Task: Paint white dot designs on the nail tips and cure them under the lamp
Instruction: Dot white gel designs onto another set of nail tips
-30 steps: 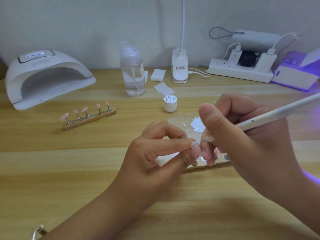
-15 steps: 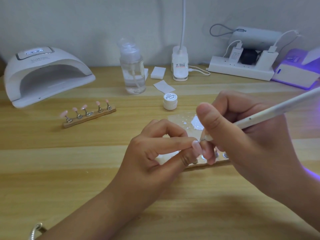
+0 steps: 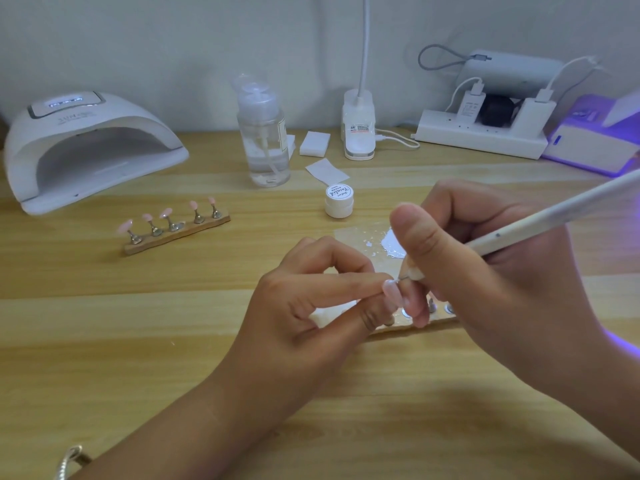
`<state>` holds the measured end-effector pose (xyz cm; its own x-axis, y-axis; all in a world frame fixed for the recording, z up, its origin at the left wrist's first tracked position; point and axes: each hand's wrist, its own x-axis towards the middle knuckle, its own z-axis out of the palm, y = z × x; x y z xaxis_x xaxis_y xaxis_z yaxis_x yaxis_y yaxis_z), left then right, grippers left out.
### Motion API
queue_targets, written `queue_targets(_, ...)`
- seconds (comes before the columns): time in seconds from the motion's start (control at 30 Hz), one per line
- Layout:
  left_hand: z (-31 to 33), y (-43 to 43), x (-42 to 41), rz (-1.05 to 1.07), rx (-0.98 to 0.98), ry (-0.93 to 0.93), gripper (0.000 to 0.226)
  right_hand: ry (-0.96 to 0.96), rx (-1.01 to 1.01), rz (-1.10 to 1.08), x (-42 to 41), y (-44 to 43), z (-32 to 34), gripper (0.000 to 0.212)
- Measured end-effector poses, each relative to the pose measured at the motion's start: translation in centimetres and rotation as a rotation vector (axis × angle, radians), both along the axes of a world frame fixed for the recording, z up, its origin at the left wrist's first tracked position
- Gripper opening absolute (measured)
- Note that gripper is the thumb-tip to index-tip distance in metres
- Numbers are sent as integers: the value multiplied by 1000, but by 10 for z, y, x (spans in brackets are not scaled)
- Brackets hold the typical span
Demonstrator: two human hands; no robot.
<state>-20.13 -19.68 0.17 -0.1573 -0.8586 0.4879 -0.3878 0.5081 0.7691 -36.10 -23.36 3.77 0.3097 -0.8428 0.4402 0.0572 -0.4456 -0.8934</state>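
Note:
My left hand (image 3: 311,306) pinches a pink nail tip (image 3: 390,289) between thumb and forefinger at the table's middle. My right hand (image 3: 485,271) grips a white dotting pen (image 3: 554,216), and the pen's fine point touches the top of that nail tip. Under both hands lies a wooden holder strip (image 3: 415,323) with metal studs, mostly hidden. A clear palette (image 3: 363,240) with a white paint blob sits just behind my hands. A small white paint jar (image 3: 339,200) stands beyond it. The white curing lamp (image 3: 86,147) is at the far left.
A second wooden strip (image 3: 176,230) carrying several pink nail tips lies left of centre. At the back stand a clear pump bottle (image 3: 265,133), white pads (image 3: 313,143), a desk lamp base (image 3: 359,126), a power strip (image 3: 481,136) and a purple-lit device (image 3: 595,143).
Both hands stay together on the nail tip; the view has shifted slightly, and the pen tip keeps working at the top of the tip.

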Motion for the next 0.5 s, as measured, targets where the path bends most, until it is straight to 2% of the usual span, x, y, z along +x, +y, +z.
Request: queue_targets(0.5, -1, 0, 1, -3, -1, 5, 12, -28, 22, 22, -1, -3, 1, 38)
